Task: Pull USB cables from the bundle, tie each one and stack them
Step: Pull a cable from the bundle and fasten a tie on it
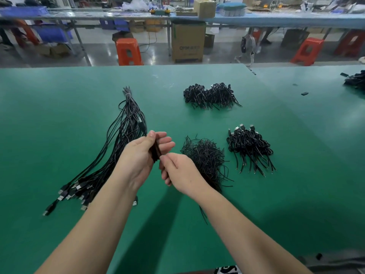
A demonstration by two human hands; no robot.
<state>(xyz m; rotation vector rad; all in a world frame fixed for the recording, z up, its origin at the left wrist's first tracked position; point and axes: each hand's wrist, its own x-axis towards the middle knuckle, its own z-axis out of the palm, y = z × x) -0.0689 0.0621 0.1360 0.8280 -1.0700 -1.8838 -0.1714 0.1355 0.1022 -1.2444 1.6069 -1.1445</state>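
A long bundle of black USB cables [118,139] lies on the green table [59,115], tied at its far end, plugs fanned out near the front left. My left hand [141,157] grips a folded black cable [155,152] above the table's middle. My right hand [177,171] is just right of it, its fingertips pinching the lower end of that cable. A stack of tied cables [249,148] lies to the right, and another tied pile [210,95] sits farther back.
A loose heap of thin black ties [205,157] lies right behind my right hand. More cables [355,81] sit at the far right edge, near a small black piece [304,93]. Orange stools [128,51] and a cardboard box [187,43] stand beyond the table.
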